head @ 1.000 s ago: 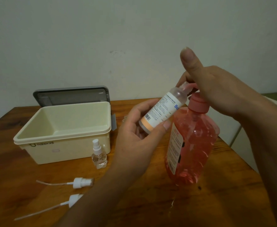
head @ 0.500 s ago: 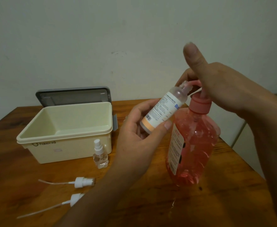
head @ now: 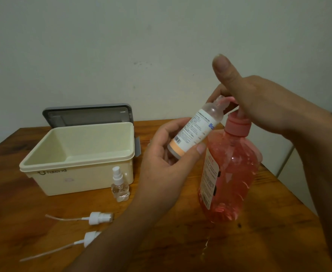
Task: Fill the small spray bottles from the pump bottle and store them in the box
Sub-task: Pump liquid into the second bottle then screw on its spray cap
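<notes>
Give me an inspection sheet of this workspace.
Surface: wooden table, a small wet patch near the front.
Job's things: pink pump bottle upright; labelled bottle tilted at its spout; small spray bottle capped, by the empty box, lid behind.
Clutter: two loose sprayer tops.
Hands: left hand holds labelled bottle; right hand on pump.
Cables: nothing seen.
Surroundings: plain wall.

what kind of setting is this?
Likely a home room, not a lab: a worn wooden table against a plain painted wall, with household items on it: a cream plastic box and a pink pump bottle.
</notes>
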{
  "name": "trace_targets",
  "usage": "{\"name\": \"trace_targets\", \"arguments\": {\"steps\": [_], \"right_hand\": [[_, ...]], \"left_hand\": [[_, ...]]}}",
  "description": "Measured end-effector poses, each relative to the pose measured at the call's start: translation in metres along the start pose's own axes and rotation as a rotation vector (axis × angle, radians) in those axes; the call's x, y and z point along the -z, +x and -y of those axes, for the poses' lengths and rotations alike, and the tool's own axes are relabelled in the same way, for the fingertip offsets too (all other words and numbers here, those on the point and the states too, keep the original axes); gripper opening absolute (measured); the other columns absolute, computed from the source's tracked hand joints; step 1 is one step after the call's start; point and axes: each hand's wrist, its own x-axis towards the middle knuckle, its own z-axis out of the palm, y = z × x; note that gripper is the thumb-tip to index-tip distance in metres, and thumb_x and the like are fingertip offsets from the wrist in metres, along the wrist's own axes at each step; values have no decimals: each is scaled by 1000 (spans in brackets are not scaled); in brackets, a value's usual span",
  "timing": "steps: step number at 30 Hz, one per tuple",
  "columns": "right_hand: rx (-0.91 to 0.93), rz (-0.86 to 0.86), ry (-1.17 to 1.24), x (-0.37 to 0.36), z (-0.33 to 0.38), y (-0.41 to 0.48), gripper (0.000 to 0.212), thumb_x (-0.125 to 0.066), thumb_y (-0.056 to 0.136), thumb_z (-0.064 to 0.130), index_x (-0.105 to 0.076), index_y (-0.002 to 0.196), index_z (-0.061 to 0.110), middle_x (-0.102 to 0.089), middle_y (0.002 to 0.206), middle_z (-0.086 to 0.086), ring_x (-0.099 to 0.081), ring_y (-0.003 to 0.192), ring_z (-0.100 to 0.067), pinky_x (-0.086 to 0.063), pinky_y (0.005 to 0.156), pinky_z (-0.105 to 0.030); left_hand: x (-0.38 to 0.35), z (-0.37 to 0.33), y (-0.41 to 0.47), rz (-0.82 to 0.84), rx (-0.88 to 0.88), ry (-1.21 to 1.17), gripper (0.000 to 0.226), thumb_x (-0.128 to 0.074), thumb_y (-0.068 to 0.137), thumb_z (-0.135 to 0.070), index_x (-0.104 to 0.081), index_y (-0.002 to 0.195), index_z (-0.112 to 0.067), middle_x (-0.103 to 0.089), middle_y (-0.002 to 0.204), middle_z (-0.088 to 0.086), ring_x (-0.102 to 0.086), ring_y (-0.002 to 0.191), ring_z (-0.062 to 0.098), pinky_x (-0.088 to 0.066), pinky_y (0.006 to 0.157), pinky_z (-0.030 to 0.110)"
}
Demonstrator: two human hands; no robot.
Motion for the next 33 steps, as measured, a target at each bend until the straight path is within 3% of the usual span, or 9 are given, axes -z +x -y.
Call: {"name": "trace_targets", "arguments": {"steps": [4, 9, 13, 19, 25, 33], "right_hand": [[13, -15, -12, -5, -7, 0, 86, -7, 72, 83, -73, 78, 27, -65, 70, 12, -60, 70, -4, -37, 67, -25], [4, -7, 9, -4, -6, -3, 86, -6, 75, 79, -74, 83, 28, -67, 80, 12, -61, 76, -4, -37, 67, -23], [-11, -10, 22, 1, -1, -3, 87, -4, 69, 81, -72, 89, 29, -66, 87, 14, -64, 69, 1, -36, 65, -22], [22, -2, -14, -8, -7, -3, 87, -6, 73, 80, -74, 85, 27, -63, 75, 14, -59, 73, -4, -37, 67, -24], [-6, -8, 34, 0, -3, -2, 86, -5, 70, 81, -72, 91, 31, -66, 86, 17, -64, 71, 2, -37, 66, -21], [-6, -21, 21, -7, -8, -3, 84, -8, 75, 80, -74, 84, 29, -68, 83, 14, -61, 75, -3, -37, 67, -21]], "left_hand": [[-1, 2, -1, 8, 16, 5, 42, -70, 82, -8, -57, 113, -33, -65, 106, -18, -63, 102, 0, -53, 76, 15], [-1, 3, -3, 6, 31, -5, 42, -70, 82, -8, -58, 114, -33, -65, 107, -15, -64, 102, 2, -52, 75, 15], [0, 1, -1, 2, 20, -1, 42, -70, 82, -9, -57, 114, -33, -65, 107, -17, -63, 103, 1, -53, 76, 16], [0, 1, -1, 18, 18, 10, 41, -69, 83, -7, -57, 112, -33, -64, 107, -19, -63, 101, -2, -52, 75, 14], [1, 0, -1, 10, 16, 16, 42, -70, 82, -10, -57, 113, -35, -64, 107, -20, -63, 103, -1, -53, 75, 15], [-1, 3, -3, 12, 36, 10, 42, -69, 83, -9, -57, 113, -34, -64, 107, -18, -63, 102, -1, -52, 75, 14]]}}
